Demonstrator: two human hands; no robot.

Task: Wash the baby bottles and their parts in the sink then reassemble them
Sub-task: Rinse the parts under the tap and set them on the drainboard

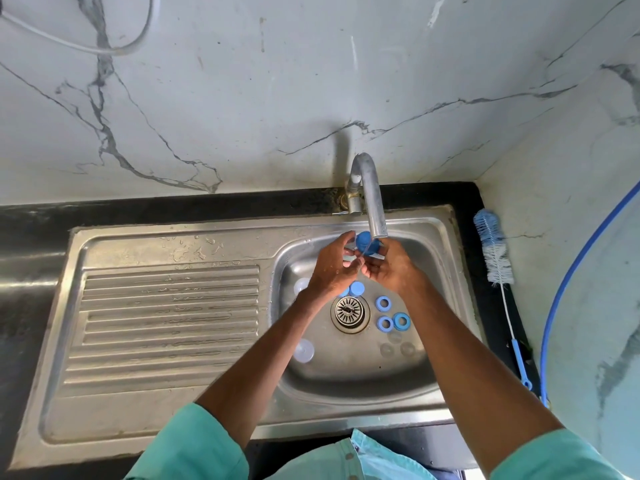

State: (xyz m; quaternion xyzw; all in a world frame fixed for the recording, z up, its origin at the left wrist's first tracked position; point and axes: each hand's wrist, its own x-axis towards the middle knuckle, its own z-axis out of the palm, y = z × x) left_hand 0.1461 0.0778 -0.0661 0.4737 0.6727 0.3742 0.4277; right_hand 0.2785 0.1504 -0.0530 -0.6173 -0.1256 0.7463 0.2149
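The rinsing step is judged to be in hand: a round blue plastic piece point(366, 244) is held just under the spout of the curved grey metal tap point(373, 195), over the far side of the stainless steel sink point(346, 388). It is pinched from the left by the thumb and fingertips of the left grip point(330, 268), and the curled fingers of the right grip point(393, 268) are closed round its other side. Something clear seems to be held between the two grips, but whether it is a bottle body cannot be told. A thin stream seems to fall on the piece, though faintly. Directly beneath the grips, on the wet basin floor, two flat blue plastic discs point(356, 289) are seen beside the ribbed metal drain strainer point(350, 311). Below the right grip three blue plastic rings point(385, 323) are clustered, with soft-looking clear teats point(408, 348) nearer the body. Two clear domed covers point(304, 350) lie below the left grip. Well to the right of the right grip, a long bottle brush with blue and white bristles point(496, 252) is laid on the black desk point(207, 204). Reassembly is judged far off. For the next move, the smooth, slippery piece must be turned firmly under the water, then set aside so that another part can be picked up.
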